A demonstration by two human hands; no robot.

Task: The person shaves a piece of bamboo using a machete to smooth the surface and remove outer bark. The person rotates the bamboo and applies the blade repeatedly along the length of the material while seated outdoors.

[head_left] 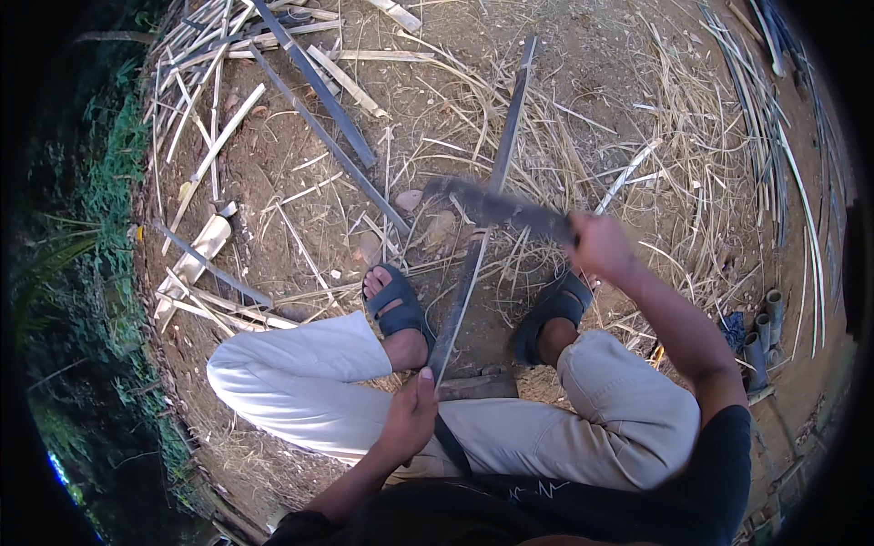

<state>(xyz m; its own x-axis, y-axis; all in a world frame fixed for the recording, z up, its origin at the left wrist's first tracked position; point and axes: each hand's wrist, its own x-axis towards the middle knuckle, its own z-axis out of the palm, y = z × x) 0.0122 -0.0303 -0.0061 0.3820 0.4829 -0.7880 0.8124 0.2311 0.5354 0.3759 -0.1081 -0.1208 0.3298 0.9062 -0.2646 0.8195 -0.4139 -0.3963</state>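
Note:
A long dark bamboo strip slants away from me between my feet, its near end by my lap. My left hand is closed round that near end, thumb on top. In my right hand is the handle of a machete, gripped in a fist. The broad dark blade, slightly blurred, lies across the strip about halfway along and points left. Whether the blade touches the strip, I cannot tell. The strip's pale cut edge shows below the blade.
My sandalled feet stand on either side of the strip. Split bamboo pieces lie piled at the far left, and pale shavings cover the ground at the right. Long thin slats and bamboo tubes lie farther right. Green plants border the left.

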